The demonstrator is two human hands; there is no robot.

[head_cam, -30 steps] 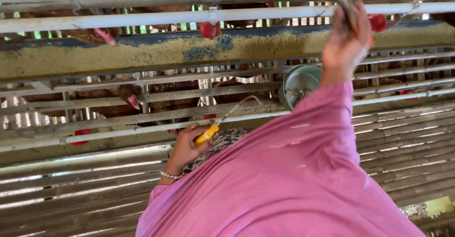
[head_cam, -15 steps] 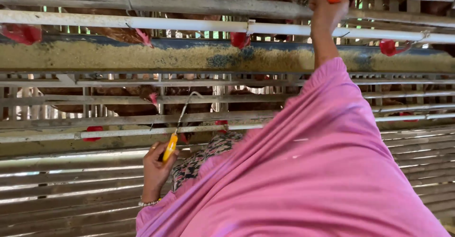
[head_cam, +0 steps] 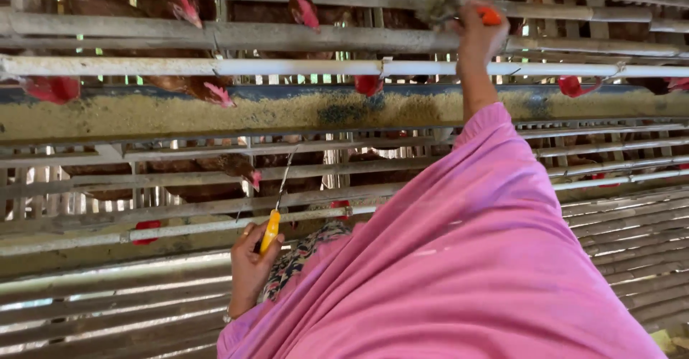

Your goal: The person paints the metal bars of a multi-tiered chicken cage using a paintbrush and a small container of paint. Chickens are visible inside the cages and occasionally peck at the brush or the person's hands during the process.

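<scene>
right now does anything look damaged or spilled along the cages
Nothing stands out. The feed trough holds its feed level, nothing spilling over, and the cage bars run straight. The left hand holds a yellow-handled tool at the lower bars; the right hand reaches the upper rail.

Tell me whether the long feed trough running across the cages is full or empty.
Full, or close to it: the long grey feed trough shows yellowish grainy feed heaped along its visible length, level with the blue-stained rim.
</scene>
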